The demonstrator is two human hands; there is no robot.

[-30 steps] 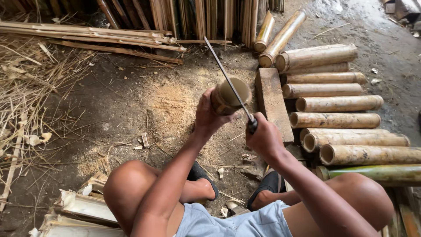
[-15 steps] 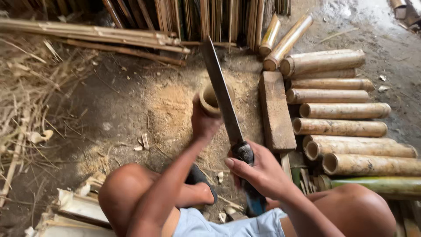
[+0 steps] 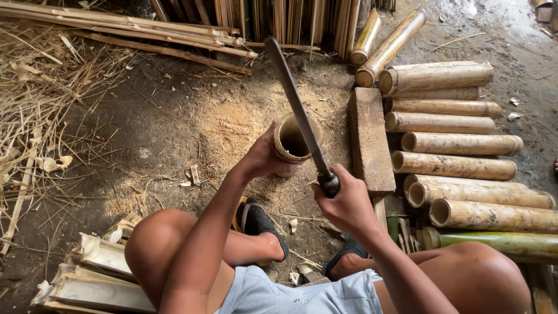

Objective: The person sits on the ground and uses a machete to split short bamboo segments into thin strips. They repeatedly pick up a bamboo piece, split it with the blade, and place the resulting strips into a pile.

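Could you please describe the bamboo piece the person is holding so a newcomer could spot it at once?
Start at the wooden block lying beside the row of bamboo tubes. Just left of it, the left hand grips a short bamboo section. Unlike the long tubes lying flat, it stands upright, its hollow mouth facing up.

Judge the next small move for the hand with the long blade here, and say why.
Probably bring the blade down onto the rim of the bamboo section. The right hand holds the handle with the blade raised and slanting above the open end, while the left hand steadies the upright section on the ground, fingers at its side below the rim.
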